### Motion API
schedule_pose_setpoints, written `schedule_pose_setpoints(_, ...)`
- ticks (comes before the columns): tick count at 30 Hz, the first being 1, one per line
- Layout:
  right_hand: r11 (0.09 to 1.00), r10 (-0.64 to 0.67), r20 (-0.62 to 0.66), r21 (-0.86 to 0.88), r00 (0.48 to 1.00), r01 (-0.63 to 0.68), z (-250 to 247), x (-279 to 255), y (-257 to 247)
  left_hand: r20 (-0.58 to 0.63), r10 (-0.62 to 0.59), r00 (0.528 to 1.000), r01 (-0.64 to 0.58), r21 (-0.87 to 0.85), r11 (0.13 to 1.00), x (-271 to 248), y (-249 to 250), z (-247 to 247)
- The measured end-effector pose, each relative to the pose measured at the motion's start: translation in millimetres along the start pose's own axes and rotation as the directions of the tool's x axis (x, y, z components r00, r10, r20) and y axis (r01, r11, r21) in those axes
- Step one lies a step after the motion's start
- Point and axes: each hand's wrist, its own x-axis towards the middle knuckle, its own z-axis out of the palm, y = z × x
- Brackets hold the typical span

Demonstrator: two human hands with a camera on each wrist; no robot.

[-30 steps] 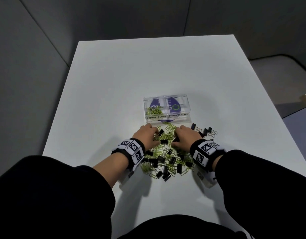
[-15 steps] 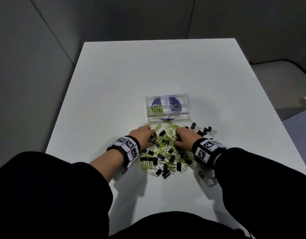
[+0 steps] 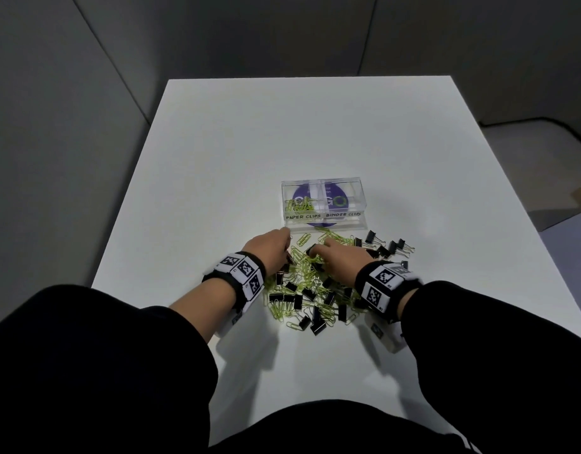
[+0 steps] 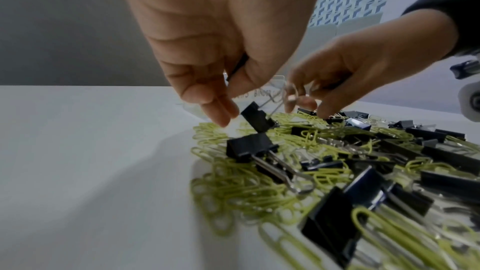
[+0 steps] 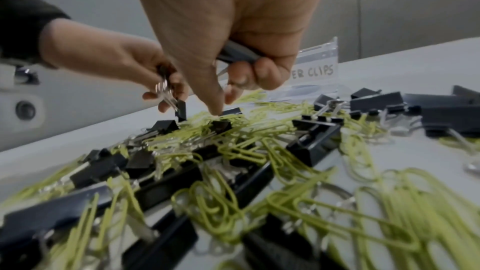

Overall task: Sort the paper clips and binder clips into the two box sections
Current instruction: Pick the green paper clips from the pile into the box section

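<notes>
- Since a second ago your left hand [image 3: 270, 245] has slid out from the middle of the heap toward its left front edge, and your right hand [image 3: 343, 257] has stayed over the centre.
- Binder clips [image 3: 320, 298] are black with silver handles; paper clips [image 3: 307, 267] are thin yellow-green wire. Both lie mixed in one heap on the white table [image 3: 217, 165], just in front of the clear box [image 3: 321, 204].
- Your left hand pinches one binder clip by its handles [image 4: 255, 119], lifted just above the heap.
- Your right hand holds a dark clip [image 5: 237, 53] under its curled fingers, and its forefinger points down into the heap.
- You are in the picking step, I judge. Some paper clips already lie in the left section; the right section looks empty.
- Next you need to carry the binder clips over the front wall into the section marked "BINDER CLIPS", without dragging tangled paper clips along.
</notes>
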Motion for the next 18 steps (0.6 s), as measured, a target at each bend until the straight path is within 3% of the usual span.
schedule_pose_setpoints(3, 0.995, -0.030, 0.014, -0.093, 0.999, 0.032, 7, 4, -2, 0.006, -0.037, 0.999, 0.037, -0.038, 0.999, -5, -9, 0)
schedule_pose_setpoints(12, 0.994, -0.002, 0.044, -0.106, 0.999, 0.007, 8, 7, -1, -0.061, -0.081, 0.995, 0.061, -0.270, 0.961, -22, -23, 3)
schedule_pose_setpoints(18, 0.996, 0.040, -0.018, -0.077, 0.999, -0.041, 0, 3, 5, -0.072, -0.080, 0.994, 0.053, -0.318, 0.947, -17, -16, 5)
